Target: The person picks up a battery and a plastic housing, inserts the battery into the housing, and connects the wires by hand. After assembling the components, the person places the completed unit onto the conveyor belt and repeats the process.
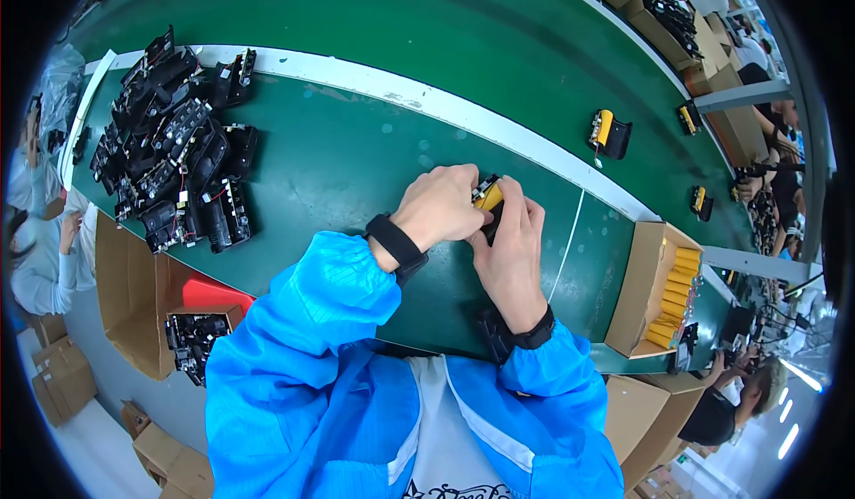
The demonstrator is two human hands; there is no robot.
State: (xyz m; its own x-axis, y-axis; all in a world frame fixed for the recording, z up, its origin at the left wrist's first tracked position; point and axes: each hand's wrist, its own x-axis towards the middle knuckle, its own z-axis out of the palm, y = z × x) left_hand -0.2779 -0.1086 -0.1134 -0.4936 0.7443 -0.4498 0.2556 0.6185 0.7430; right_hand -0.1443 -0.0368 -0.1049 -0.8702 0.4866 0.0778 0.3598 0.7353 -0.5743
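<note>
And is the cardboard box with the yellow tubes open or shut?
Open. Nothing covers the top of the cardboard box, so the yellow tubes inside show plainly.

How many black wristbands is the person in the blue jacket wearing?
2: one wristband just behind the left hand, another wristband just behind the right hand. The blue sleeves could hide more.

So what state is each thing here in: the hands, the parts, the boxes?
Left hand: fingers bent, gripping the part.
Right hand: gripping the same part.
Small black-and-yellow plastic part: held, partly hidden.
Black plastic parts with circuit boards: heaped loosely.
Brown cardboard box at right: open, holding yellow cylinders.
Tall brown cardboard box at left: open.
Black wristbands: fastened.
</note>
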